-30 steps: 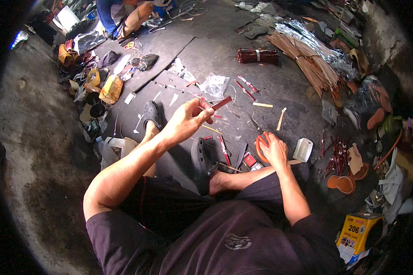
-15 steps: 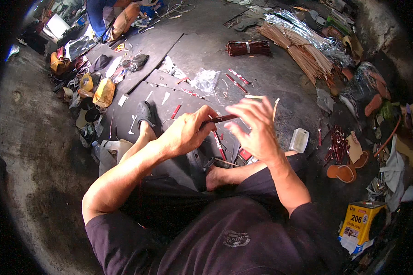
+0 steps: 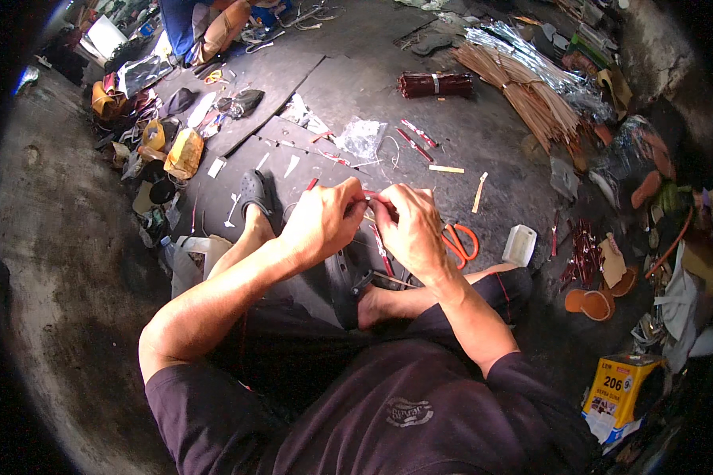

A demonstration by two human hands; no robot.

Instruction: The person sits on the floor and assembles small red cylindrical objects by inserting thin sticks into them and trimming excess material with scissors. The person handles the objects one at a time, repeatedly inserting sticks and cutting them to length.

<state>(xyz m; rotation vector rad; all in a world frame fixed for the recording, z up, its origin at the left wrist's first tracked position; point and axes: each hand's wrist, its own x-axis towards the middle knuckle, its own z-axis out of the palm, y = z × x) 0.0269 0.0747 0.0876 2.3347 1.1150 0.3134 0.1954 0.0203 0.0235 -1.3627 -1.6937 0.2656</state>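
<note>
Red strip (image 3: pixel 368 192) sits pinched between both hands (image 3: pixel 321 222) (image 3: pixel 411 229).

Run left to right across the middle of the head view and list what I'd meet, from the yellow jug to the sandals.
Yellow jug, grey left shoe, left hand, right hand, orange scissor handles, white tray, brown sandals.

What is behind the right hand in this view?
Orange scissor handles show just past the right side of the right hand. The blades can't be seen; the hand also covers part of the floor.
</note>
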